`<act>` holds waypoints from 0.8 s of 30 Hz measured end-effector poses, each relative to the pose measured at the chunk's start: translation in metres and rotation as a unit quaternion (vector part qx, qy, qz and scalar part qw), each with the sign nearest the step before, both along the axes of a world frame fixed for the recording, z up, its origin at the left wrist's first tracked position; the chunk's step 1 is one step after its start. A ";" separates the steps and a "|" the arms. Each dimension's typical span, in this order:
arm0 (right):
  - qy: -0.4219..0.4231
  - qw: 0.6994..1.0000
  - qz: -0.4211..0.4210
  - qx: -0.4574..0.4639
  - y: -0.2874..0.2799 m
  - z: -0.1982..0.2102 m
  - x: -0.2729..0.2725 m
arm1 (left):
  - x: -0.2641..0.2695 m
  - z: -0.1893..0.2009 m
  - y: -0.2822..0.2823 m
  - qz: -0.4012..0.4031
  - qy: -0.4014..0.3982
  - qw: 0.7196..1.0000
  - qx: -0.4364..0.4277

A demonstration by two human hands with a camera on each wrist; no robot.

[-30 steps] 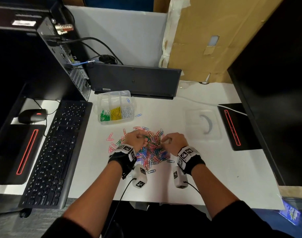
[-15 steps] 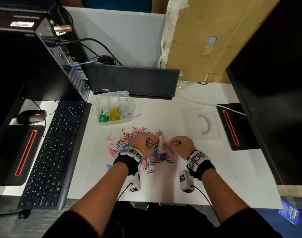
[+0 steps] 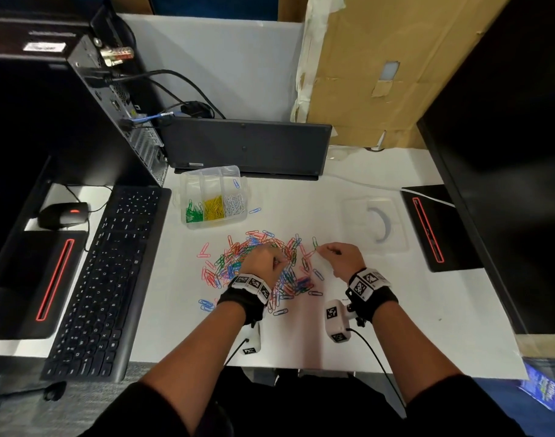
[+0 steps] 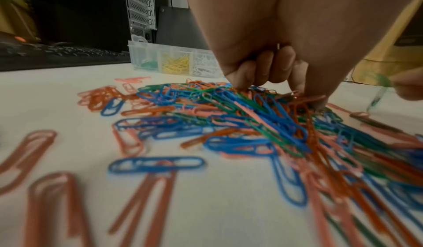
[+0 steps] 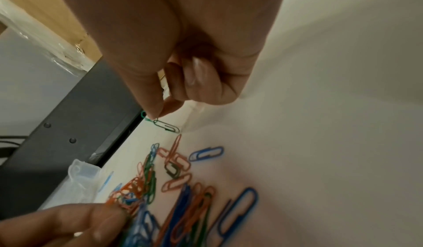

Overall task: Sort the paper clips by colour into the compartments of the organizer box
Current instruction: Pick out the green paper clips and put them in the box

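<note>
A mixed pile of paper clips (image 3: 238, 263) in blue, green, orange and pink lies mid-desk. The clear organizer box (image 3: 191, 181) stands behind it, its front row holding green, yellow and white clips; one blue clip (image 3: 236, 183) lies in a back compartment. My left hand (image 3: 277, 263) sits on the pile with fingers (image 4: 263, 69) curled, gripping a few clips against the thumb. My right hand (image 3: 317, 251) is at the pile's right edge. Its thumb and forefinger (image 5: 160, 114) pinch a green clip (image 5: 167, 126) just above the desk.
A black keyboard (image 3: 106, 279) and mouse (image 3: 65, 214) lie left. A dark laptop (image 3: 244, 146) stands behind the box. The clear lid (image 3: 375, 225) rests to the right, beside a black device (image 3: 433, 228). One blue clip (image 3: 254, 211) lies next to the box.
My right hand has drawn out of the pile to the right, now pinching a green clip. The left hand has shifted a little right over the pile.
</note>
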State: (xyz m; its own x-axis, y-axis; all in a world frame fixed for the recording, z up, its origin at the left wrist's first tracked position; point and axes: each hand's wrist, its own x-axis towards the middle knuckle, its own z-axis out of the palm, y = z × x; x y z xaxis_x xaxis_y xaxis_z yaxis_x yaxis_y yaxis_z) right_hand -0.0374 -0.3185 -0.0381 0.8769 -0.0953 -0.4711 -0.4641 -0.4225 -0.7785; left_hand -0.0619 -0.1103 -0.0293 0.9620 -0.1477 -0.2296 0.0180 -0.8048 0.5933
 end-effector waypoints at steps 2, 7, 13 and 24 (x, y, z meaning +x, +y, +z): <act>0.004 0.999 0.016 -0.031 -0.001 -0.005 0.000 | 0.001 -0.002 0.004 0.006 0.003 1.000 -0.007; 0.041 0.991 -0.031 0.121 0.003 -0.002 -0.005 | 0.005 -0.005 0.012 0.034 -0.001 0.999 -0.037; 0.068 0.930 -0.119 0.342 0.002 0.010 -0.016 | 0.011 -0.001 0.000 0.012 -0.019 0.999 -0.035; 0.027 0.957 -0.117 0.263 -0.008 0.011 -0.023 | 0.013 0.000 -0.028 0.050 0.036 0.997 0.037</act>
State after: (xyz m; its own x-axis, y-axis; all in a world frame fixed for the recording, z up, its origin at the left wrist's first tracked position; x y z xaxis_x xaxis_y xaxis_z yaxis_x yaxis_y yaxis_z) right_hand -0.0602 -0.3268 -0.0271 0.8336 -0.0240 -0.5519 -0.5436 0.1419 -0.8273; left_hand -0.0488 -0.1382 -0.0291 0.9516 -0.0321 -0.3057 0.1406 -0.8389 0.5258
